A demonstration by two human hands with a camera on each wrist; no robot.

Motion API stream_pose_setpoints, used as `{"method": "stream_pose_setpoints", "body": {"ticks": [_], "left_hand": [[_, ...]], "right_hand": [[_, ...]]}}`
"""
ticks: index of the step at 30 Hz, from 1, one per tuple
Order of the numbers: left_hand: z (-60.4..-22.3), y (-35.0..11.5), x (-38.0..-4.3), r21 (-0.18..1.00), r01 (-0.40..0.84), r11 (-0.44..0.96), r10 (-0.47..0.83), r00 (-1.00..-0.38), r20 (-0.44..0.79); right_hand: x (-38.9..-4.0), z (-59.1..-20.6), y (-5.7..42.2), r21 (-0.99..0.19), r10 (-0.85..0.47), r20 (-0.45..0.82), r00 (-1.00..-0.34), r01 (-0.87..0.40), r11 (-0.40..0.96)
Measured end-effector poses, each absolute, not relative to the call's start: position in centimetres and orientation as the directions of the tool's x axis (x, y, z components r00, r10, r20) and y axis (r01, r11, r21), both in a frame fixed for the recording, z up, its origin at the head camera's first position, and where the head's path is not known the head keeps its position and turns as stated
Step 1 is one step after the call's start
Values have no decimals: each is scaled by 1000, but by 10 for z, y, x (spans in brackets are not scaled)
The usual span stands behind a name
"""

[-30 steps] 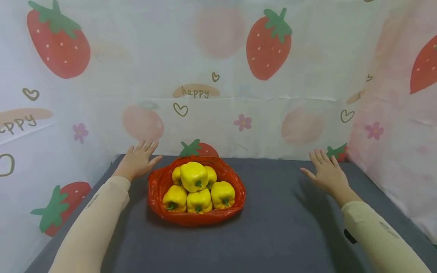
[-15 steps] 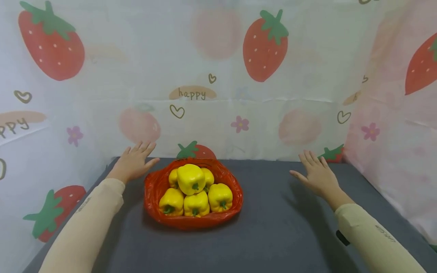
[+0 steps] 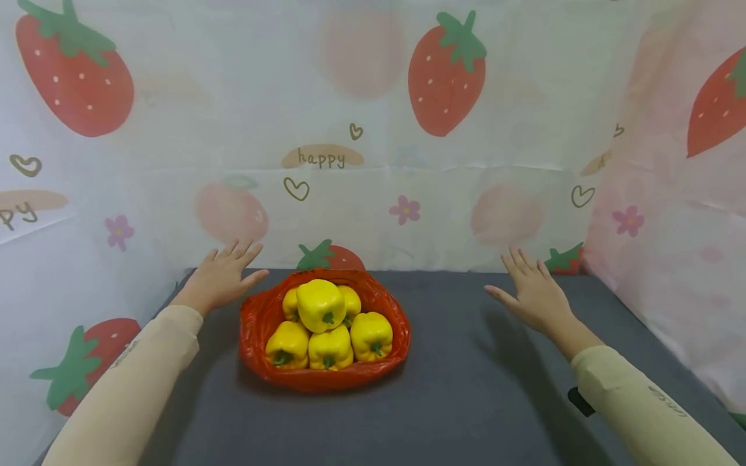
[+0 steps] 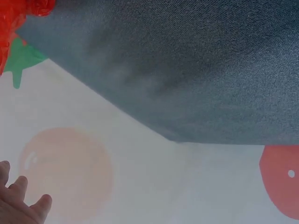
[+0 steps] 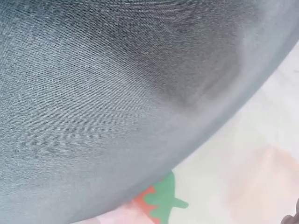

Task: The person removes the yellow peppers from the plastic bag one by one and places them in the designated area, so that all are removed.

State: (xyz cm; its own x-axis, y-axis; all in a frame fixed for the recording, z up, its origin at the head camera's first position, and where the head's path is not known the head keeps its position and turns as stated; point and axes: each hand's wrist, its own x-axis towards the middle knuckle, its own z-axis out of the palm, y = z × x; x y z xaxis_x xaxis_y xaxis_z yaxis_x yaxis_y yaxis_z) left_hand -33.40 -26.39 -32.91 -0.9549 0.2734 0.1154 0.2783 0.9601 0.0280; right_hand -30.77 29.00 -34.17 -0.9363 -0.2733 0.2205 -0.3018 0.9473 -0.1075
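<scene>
A red plastic bag [image 3: 268, 372], its mouth spread wide, stands left of the middle on the dark grey table. Several yellow bell peppers [image 3: 321, 305] are heaped inside it, green stems toward me. My left hand [image 3: 221, 278] hovers beside the bag's left rim, fingers straight and thumb out, holding nothing. Off to the right, my right hand [image 3: 536, 294] is held over the table with fingers extended, apart from the bag and casting a shadow. In the left wrist view, a few fingertips [image 4: 28, 196] and a corner of the red bag [image 4: 11, 18] show.
The grey table [image 3: 443, 401] ends at a pale cloth backdrop [image 3: 524, 65] printed with strawberries, hearts and flowers. That cloth also closes off the left and right sides. A small dark object [image 3: 581, 401] shows under my right sleeve.
The head view has shifted slightly, so the bag and backdrop sit a little further left. My right hand has drifted slightly left. Both hands keep their fingers extended.
</scene>
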Motion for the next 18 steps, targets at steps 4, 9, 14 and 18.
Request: {"method": "stream_pose_setpoints", "body": {"ticks": [4, 9, 14, 18], "left_hand": [[-329, -262, -332, 25, 287, 958, 282, -953, 109], [-327, -261, -328, 27, 296, 955, 292, -950, 112], [-318, -263, -320, 22, 310, 950, 304, -943, 138], [-316, -263, -314, 31, 328, 944, 321, -936, 143]], "right_hand": [[-305, -340, 287, -114, -277, 224, -934, -308, 945], [-302, -341, 280, -130, -303, 236, -923, -339, 932], [-303, -343, 270, -130, -323, 243, -915, -361, 924], [-299, -347, 261, -127, -351, 245, -904, -389, 912]]}}
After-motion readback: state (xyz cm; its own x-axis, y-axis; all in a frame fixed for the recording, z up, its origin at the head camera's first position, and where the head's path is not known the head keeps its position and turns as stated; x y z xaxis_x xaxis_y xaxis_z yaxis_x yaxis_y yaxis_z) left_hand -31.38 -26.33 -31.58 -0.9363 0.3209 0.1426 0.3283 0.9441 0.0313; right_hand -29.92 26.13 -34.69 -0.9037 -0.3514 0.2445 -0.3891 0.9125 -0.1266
